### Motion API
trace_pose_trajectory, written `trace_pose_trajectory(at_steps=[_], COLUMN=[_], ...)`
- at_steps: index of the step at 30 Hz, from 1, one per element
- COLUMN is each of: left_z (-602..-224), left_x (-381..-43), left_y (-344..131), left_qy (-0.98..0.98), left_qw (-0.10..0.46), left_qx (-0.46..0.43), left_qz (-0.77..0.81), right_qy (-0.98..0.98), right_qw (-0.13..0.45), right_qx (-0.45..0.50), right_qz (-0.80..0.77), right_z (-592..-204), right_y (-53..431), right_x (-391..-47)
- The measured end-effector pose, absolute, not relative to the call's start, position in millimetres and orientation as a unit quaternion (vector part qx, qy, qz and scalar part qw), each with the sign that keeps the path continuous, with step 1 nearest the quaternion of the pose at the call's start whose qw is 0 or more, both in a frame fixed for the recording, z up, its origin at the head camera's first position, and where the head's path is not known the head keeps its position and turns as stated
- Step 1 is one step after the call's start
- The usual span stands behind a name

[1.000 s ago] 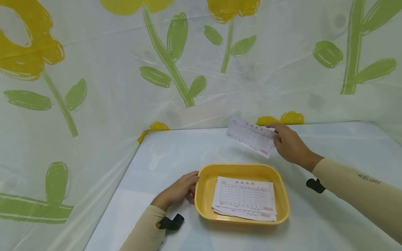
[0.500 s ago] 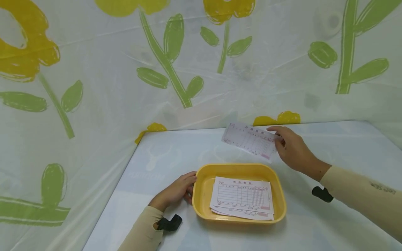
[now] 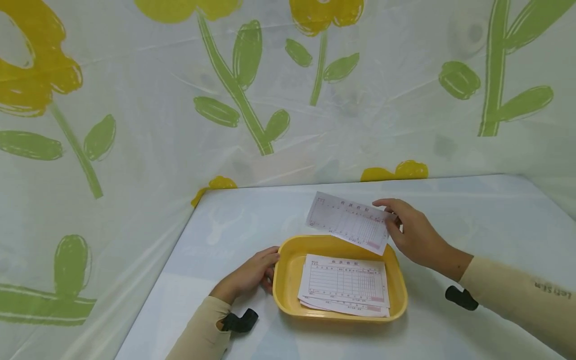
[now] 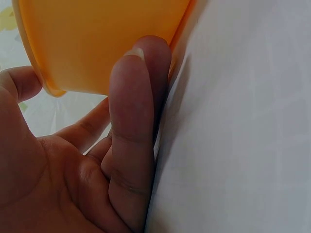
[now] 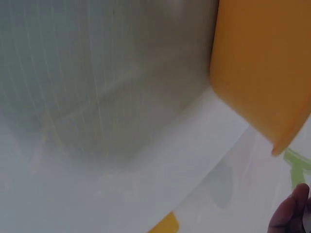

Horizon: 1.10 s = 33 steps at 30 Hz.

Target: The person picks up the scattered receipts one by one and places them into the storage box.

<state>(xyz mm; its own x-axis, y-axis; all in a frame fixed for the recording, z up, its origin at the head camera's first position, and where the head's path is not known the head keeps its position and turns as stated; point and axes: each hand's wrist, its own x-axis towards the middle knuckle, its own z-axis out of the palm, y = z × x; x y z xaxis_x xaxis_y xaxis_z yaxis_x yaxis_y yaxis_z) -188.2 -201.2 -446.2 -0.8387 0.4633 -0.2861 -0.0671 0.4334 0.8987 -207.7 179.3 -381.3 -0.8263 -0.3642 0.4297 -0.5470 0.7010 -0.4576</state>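
My right hand [image 3: 416,232] pinches one printed receipt slip [image 3: 346,220] by its right end. The slip is tilted and hangs above the far rim of a yellow plastic basin [image 3: 281,302]. Several more receipt slips [image 3: 345,281] lie in a loose stack inside the basin. At the basin's left side, my left hand [image 3: 247,275] holds its edge. The left wrist view shows one fingertip at the rim and other fingers against the outer wall [image 4: 97,29]. Only fingertips [image 5: 291,211] of the right hand appear in the right wrist view, and the slip cannot be made out there.
The basin stands on a pale table [image 3: 216,240]. A white sheet [image 3: 148,90] printed with yellow flowers and green leaves hangs behind the table and on its left. Each wrist carries a black camera mount, seen at the left [image 3: 241,321] and the right cuff.
The right hand has lowered the receipt slip toward me and a little left, so it now overlaps the basin's far rim. The left hand stays at the basin's edge.
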Motion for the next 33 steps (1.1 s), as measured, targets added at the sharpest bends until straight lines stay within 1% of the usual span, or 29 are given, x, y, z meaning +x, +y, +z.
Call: trace_pose_trajectory(at_steps=[4,9,16,25,33], left_z=[-446,-444,-446,-447,-447], left_x=[-189,-193,-191,-189,-188], left_y=[-202,-198,-201,-199,-200], left_qy=[0.806,0.81,0.805,0.802,0.807], left_qw=[0.257,0.256,0.256,0.252,0.246], left_qx=[0.127,0.133,0.137,0.138,0.121], left_qz=[0.517,0.511,0.518,0.524,0.522], right_qy=[-0.91,-0.908,-0.903,-0.916,-0.924], right_qw=[0.121,0.107,0.077,0.0,-0.01], right_qx=[0.248,0.256,0.305,0.319,0.348], right_qz=[0.308,0.316,0.293,0.243,0.157], right_z=[-386,-390,-399,-408,-408], right_y=[173,168,158,153,146], right_x=[-200,-192,-185,-180,-182])
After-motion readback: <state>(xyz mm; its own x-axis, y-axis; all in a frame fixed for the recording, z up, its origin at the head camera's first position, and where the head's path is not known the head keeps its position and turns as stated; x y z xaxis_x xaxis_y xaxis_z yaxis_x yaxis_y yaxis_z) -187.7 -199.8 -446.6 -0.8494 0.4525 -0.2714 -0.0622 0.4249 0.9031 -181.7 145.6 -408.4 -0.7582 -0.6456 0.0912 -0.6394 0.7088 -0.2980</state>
